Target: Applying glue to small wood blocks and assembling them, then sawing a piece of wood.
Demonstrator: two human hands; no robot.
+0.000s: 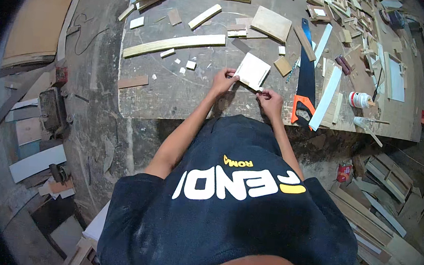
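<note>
A pale, nearly square wooden piece point(254, 69) is held at a tilt above the workbench near its front edge. Closed on its left corner is my left hand point(222, 82), thumb on top. My right hand point(271, 102) pinches a small white block point(260, 89) at the lower right corner of the square piece. Whether that block touches the piece is hard to make out. To the right of my right hand lies a handsaw point(307, 75) with a dark blade and an orange handle. A small tan block point(282, 66) rests just beyond the square piece.
Long wood strips point(174, 45) and small white offcuts point(191, 65) lie on the workbench point(174, 95). White strips point(326, 98), a white bottle point(359, 99) and a plastic cup with a stick point(363, 122) stand or lie on the right. Scrap boards point(38, 163) litter the floor.
</note>
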